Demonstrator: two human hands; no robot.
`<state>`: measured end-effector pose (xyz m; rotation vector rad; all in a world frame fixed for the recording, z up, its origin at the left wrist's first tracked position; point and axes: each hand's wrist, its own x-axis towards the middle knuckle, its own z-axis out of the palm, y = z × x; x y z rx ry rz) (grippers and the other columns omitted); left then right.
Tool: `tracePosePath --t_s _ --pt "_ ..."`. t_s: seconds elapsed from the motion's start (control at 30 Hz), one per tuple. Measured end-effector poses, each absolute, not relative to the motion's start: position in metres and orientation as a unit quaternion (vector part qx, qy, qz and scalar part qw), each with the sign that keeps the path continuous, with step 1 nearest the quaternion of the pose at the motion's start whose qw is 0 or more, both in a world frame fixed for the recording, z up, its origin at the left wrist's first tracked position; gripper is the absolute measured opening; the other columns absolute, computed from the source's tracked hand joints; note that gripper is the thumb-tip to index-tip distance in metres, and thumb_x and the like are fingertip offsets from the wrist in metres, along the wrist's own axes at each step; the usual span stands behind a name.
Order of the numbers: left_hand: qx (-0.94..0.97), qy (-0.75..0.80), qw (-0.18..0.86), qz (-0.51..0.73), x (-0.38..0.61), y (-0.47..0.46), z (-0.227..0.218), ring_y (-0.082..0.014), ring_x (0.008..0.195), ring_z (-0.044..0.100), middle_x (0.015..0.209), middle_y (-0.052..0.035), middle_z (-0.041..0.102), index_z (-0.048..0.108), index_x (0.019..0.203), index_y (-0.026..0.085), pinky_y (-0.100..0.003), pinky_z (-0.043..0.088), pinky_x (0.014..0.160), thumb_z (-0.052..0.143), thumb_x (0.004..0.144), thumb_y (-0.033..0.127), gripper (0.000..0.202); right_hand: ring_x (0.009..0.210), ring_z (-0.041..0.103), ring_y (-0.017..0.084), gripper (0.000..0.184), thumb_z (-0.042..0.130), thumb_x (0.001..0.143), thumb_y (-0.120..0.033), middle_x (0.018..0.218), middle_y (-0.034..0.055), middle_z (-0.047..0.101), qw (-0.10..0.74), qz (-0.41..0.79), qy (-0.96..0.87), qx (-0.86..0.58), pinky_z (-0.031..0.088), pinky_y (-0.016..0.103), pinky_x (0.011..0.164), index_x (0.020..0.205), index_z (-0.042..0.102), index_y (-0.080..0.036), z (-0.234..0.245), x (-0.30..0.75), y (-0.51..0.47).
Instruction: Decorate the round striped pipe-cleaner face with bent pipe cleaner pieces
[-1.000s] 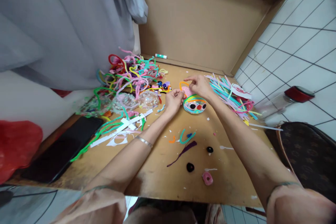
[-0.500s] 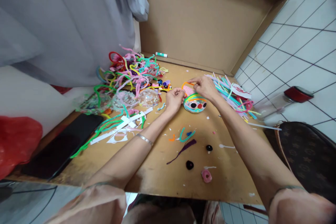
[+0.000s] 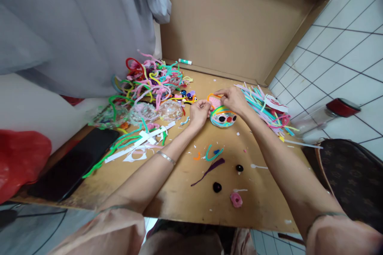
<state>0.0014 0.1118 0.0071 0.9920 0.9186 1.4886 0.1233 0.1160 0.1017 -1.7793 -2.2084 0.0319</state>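
Head view, item one: you are working a round pipe-cleaner face (image 3: 223,116), wound in coloured bands with two dark eyes and a red nose, lying on the cardboard worktop (image 3: 179,191) near its far middle. Your left hand (image 3: 200,111) is pinching the pink piece (image 3: 214,102) at the face's upper left edge, grip clenched on it. Your right hand (image 3: 233,99) is grasping the orange loop (image 3: 213,95) above the face, fingertips closed on the wire. Keeping the left pinch steady while the right is bending should serve the join best, in my judgement.

Item two, surroundings: a bundle of straight pipe cleaners (image 3: 263,107) is lying just beside your right wrist; a tangled heap (image 3: 149,81) is sitting near your left. Scraps, a green curl (image 3: 213,153) and black pompoms (image 3: 217,187) are lying in the nearer ground. Open room is lying toward you; the upright cardboard wall (image 3: 233,20) is closing off the far edge.
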Motion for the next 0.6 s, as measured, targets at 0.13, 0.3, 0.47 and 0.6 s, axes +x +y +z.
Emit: tracePosePath --t_s 0.13,0.3,0.47,0.6 --pt "0.424 0.373 0.538 0.626 0.0014 0.1114 0.0071 -0.0042 0.040 0.043 0.053 0.0038 0.058 0.058 0.066 0.015 -0.017 0.035 0.042 0.065 0.075 0.025 0.015 0.090 0.071 0.023 0.048 0.048 0.079 -0.005 0.114 0.0081 0.076 0.155 0.005 -0.768 -0.622 0.050 0.031 0.080 0.115 0.075 -0.021 0.1013 0.1231 0.1162" --pt "0.422 0.369 0.543 0.625 0.0011 0.1113 0.0067 -0.0036 0.040 0.042 0.052 0.0045 0.057 0.057 0.066 0.014 -0.016 0.032 0.040 0.064 0.077 0.024 0.017 0.100 0.070 0.026 0.048 0.048 0.079 -0.006 0.116 0.0075 0.075 0.173 -0.017 -0.778 -0.603 0.051 0.034 0.086 0.113 0.076 -0.023 0.0990 0.1209 0.1185" --pt "0.423 0.371 0.542 0.624 0.0005 0.1108 0.0056 -0.0035 0.040 0.042 0.053 0.0047 0.057 0.058 0.068 0.014 -0.016 0.032 0.041 0.066 0.079 0.024 0.017 0.087 0.071 0.025 0.047 0.049 0.076 -0.008 0.099 0.0076 0.079 0.185 -0.025 -0.772 -0.608 0.052 0.035 0.081 0.111 0.077 -0.022 0.0965 0.1206 0.1211" --pt "0.415 0.371 0.543 0.629 0.0002 0.1117 0.0035 -0.0039 0.040 0.042 0.054 0.0046 0.058 0.058 0.070 0.014 -0.017 0.031 0.041 0.066 0.081 0.028 0.019 0.091 0.071 0.024 0.047 0.048 0.076 -0.007 0.104 0.0066 0.078 0.219 -0.026 -0.791 -0.571 0.052 0.036 0.083 0.109 0.077 -0.023 0.0950 0.1191 0.1215"
